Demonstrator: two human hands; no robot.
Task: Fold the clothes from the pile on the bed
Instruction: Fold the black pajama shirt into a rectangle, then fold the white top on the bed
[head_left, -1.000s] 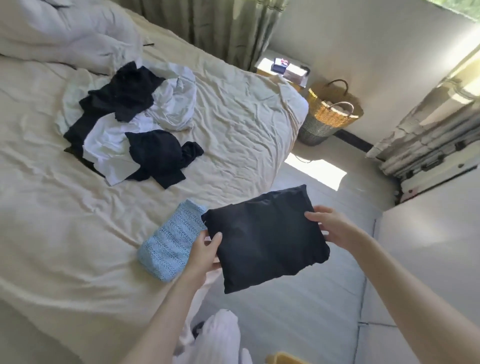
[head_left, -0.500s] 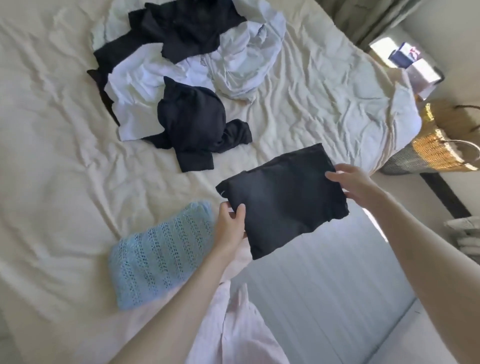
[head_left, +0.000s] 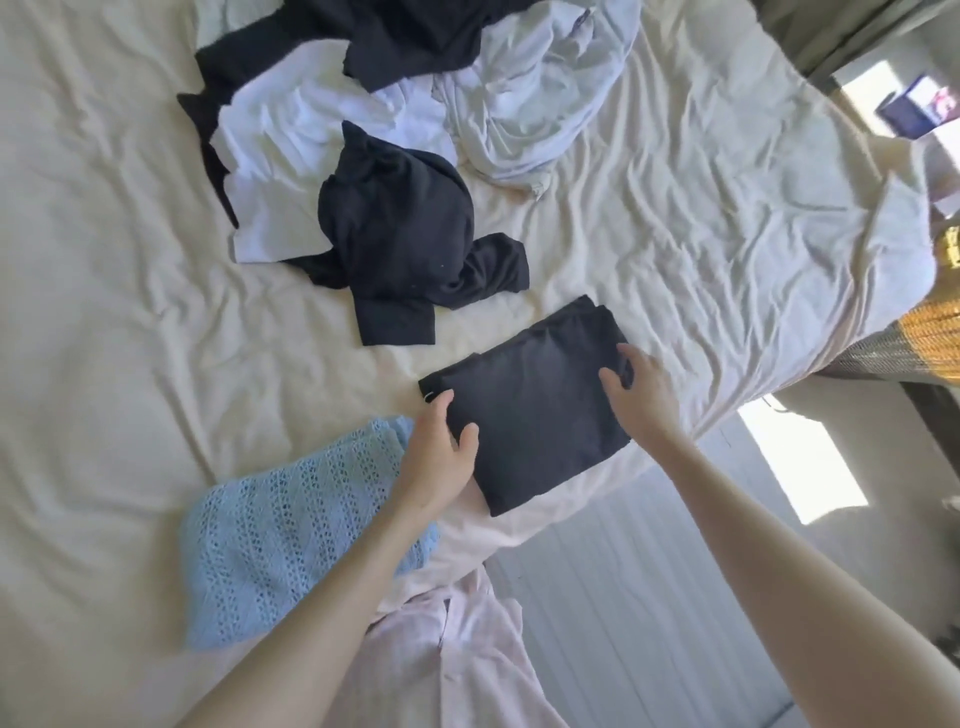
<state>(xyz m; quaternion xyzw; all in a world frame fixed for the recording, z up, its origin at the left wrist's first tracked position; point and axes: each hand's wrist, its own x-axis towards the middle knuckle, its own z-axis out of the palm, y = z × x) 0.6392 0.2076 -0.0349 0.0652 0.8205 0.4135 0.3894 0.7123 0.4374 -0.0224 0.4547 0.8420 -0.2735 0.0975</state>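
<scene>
Now | both hands' grip closed on folded black garment (head_left: 524, 400) | left hand (head_left: 439, 457), right hand (head_left: 636, 395) | on bed (head_left: 104, 312)

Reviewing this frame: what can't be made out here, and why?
Head view only:
- Pile of unfolded clothes: its far side is cut off by the top edge, so the garment count is unclear.
- Folded black garment: the left hand and right hand cover its edges; its type is unreadable.
- Woven basket: mostly cut off by the right edge.
- Items on the bedside surface: blurred, overexposed.
</scene>
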